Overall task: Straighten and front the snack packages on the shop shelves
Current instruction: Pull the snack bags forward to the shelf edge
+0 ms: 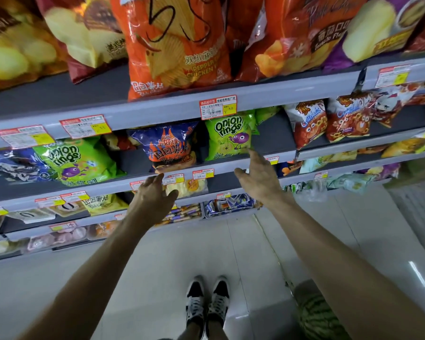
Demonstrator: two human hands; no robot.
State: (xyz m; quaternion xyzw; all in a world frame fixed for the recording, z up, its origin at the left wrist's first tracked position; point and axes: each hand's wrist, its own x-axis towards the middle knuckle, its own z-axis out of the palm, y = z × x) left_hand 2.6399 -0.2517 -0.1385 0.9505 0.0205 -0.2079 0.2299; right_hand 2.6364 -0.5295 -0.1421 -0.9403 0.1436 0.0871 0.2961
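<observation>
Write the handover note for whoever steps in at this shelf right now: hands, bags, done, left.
Left hand: open, empty, just below the blue chip bag.
Right hand: open, empty, fingertips at the lower right corner of the middle onion rings bag; contact unclear.
Done: the middle onion rings bag stands upright, facing front.
Left: the blue chip bag pokes over the shelf edge; the left onion rings bag leans; the big orange bag above overhangs its shelf.

Both hands (155, 195) (258, 177) reach (fingers (254, 155) loose) toward snack bags (168, 148).
</observation>
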